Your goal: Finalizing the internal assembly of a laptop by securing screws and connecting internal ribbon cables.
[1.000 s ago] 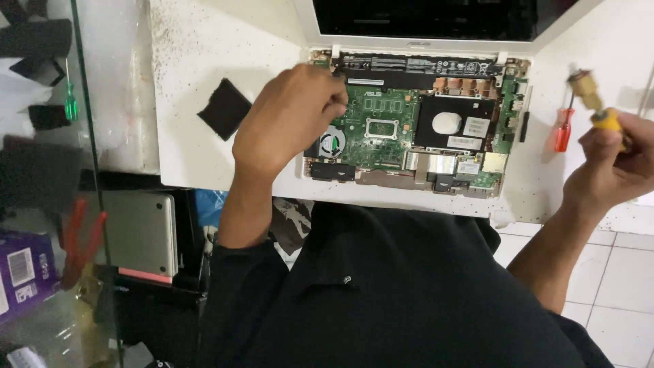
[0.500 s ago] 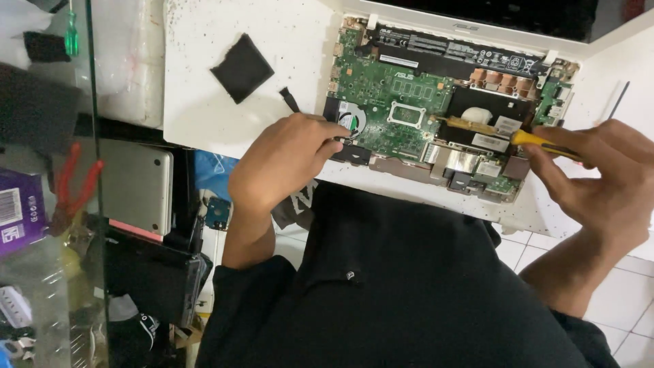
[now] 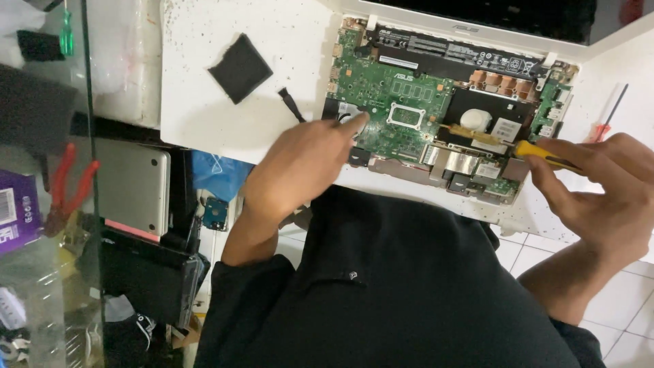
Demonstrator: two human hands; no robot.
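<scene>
Opened laptop point(image 3: 436, 109): green board exposed, between both hands. Left hand point(image 3: 306, 163): released, fingertip on board. Right hand point(image 3: 599, 187): grasping yellow-handled screwdriver point(image 3: 518, 146), tip over board.

Two bare hands reach forward from dark sleeves.

The left hand point(image 3: 303, 167) lies palm down, wrist bent, its index finger stretched out ahead while the other fingers curl loosely. The right hand point(image 3: 606, 187) comes in from the right, forearm angled up, fingers pinched together in a closed grip, thumb on top.
</scene>
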